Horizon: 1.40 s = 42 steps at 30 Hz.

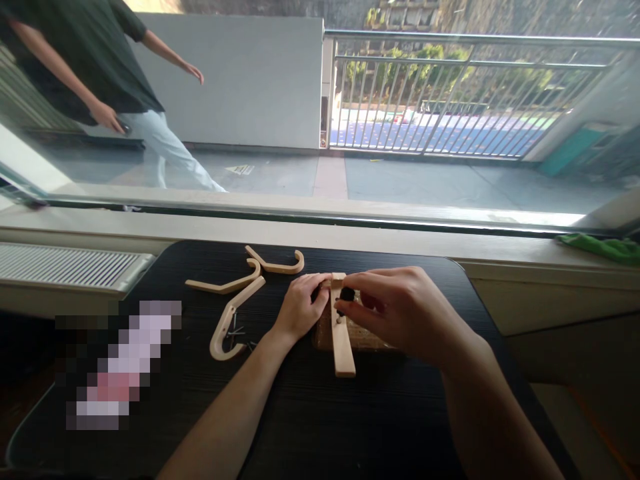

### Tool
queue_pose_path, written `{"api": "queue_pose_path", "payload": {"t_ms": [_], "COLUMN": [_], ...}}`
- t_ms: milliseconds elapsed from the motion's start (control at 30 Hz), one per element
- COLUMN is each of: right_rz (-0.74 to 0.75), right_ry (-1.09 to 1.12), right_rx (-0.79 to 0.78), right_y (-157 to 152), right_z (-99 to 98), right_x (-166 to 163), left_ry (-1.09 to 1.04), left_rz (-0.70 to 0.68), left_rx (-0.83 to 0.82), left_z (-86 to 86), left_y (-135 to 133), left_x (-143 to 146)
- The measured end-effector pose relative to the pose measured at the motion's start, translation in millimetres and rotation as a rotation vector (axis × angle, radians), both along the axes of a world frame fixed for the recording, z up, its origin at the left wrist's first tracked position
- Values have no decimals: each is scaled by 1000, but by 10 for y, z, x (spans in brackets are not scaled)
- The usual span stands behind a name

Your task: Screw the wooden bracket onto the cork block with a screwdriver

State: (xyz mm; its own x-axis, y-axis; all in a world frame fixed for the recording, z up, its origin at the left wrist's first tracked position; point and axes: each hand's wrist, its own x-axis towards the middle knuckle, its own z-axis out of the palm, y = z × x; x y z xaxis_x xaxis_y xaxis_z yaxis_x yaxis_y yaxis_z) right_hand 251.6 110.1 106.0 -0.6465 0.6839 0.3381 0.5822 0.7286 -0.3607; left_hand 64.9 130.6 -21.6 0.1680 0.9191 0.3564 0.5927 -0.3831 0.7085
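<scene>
A pale wooden hook piece [343,350] lies over a brown block that looks wrapped in clear film [324,337], its straight end pointing toward me. My left hand [303,303] is closed on the far part of this piece, fingers at its left side. Between the thumb and fingers of my right hand [400,307] is a short black-handled tool, seemingly a stubby screwdriver [347,293]. Its lower end meets a small metal screw [339,320] in the wood. More wooden hooks lie left of my hands: one near [227,323], one farther back [225,287], and another behind it [280,268].
Several loose screws [236,332] lie inside the nearest hook's curve on the black table [300,427]. A blurred-out item [125,367] is at the left. Behind are a windowsill [350,241], a radiator [70,263] and a green cloth [600,247]. Outside the glass, a person [95,60] walks.
</scene>
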Motion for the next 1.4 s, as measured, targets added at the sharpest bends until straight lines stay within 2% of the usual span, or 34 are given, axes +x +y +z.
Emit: {"api": "queue_pose_path", "payload": {"t_ms": [167, 433, 567, 767, 1100, 1400], "right_rz": [-28, -62, -33, 18, 56, 40], "right_ry": [6, 51, 33, 4, -5, 0], "right_rx": [-1, -96, -117, -54, -166, -183], "right_y": [14, -25, -30, -6, -53, -38], "right_z": [-23, -38, -65, -81, -35, -9], "right_x": [-26, -100, -120, -105, -37, -27], "left_ry": [15, 16, 15, 18, 22, 48], "left_rz": [6, -1, 4, 15, 23, 29], "left_rx": [-14, -25, -30, 8, 41, 45], "left_z": [-5, 3, -9, -18, -44, -38], "left_y": [-2, -4, 2, -3, 2, 2], "left_x": [-3, -14, -14, -8, -5, -2]}}
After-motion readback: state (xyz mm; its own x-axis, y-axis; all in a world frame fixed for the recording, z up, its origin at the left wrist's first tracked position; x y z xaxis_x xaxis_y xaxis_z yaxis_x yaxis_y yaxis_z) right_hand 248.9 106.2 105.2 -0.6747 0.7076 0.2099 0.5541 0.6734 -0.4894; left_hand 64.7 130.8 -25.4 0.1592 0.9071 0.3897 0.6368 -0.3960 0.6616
